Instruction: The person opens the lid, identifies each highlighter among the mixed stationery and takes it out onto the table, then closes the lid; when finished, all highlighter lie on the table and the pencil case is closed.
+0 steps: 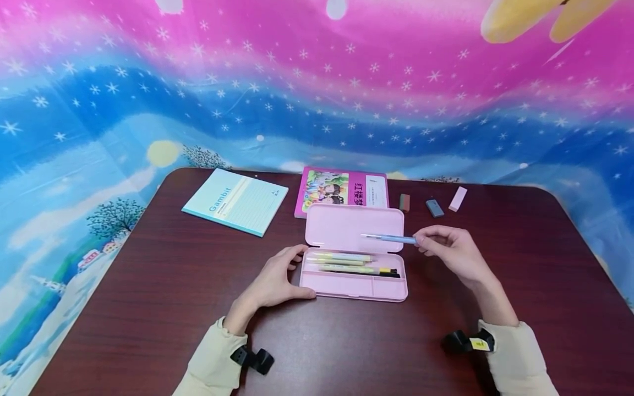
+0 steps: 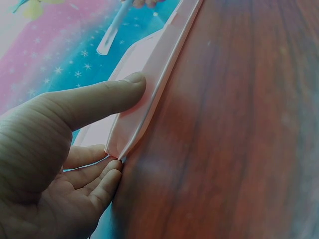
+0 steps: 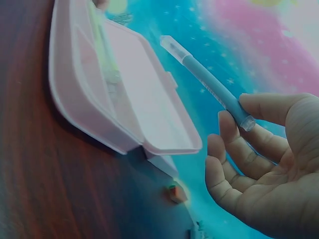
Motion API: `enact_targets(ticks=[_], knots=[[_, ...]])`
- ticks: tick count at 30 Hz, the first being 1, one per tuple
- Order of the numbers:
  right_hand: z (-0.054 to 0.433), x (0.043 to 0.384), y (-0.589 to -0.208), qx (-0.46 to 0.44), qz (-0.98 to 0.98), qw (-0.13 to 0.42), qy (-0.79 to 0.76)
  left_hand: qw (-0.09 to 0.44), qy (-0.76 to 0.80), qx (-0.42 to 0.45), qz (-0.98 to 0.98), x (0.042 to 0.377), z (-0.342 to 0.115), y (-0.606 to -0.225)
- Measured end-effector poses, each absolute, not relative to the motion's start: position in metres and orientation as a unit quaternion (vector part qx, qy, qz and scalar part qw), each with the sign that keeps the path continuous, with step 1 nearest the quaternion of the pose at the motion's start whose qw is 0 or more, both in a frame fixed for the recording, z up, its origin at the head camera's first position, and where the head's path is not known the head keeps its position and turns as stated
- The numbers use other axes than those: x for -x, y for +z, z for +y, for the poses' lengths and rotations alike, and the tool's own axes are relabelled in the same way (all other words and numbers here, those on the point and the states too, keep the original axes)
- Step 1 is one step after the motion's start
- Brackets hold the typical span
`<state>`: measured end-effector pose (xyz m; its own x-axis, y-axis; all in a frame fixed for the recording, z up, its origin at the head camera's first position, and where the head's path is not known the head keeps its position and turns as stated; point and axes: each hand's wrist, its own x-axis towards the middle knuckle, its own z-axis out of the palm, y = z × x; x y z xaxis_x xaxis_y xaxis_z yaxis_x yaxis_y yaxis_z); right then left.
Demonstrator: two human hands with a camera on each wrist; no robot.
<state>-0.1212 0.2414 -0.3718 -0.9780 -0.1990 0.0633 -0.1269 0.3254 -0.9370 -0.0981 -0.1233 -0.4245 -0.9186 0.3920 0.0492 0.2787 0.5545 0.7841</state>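
The head view was bright and evenly lit, the backdrop (image 1: 277,118) vivid, with a soft pale sheen across the near tabletop (image 1: 317,346). Both wrist views were dimmer, hazier and more washed out. In the left one, the wood grain smeared into blur toward the right edge. In the right one, dark shadow lay beneath the pencil case (image 3: 172,117), and the print on the pen (image 3: 212,84) was too soft to read.

Pencil case (image 1: 354,223): smooth plastic, soft sheen. Pen (image 3: 212,84): smooth plastic, clear cap (image 3: 174,48). Tabletop (image 1: 148,275): glossy, wood-grained. Notebook (image 1: 242,206): smooth paper. Backdrop (image 1: 297,77): softly creased printed cloth.
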Motion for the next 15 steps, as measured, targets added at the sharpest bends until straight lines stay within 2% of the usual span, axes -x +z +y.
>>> enact_targets(ticks=[7,15], knots=[[0.265,0.119,-0.372,0.089,0.805,0.003,-0.587,0.068,0.43,-0.193,0.879,0.098,-0.122,-0.424],[0.292,0.117,-0.377,0.07,0.778,0.005,-0.624,0.07,0.43,-0.188,0.88,0.097,-0.125,-0.423]])
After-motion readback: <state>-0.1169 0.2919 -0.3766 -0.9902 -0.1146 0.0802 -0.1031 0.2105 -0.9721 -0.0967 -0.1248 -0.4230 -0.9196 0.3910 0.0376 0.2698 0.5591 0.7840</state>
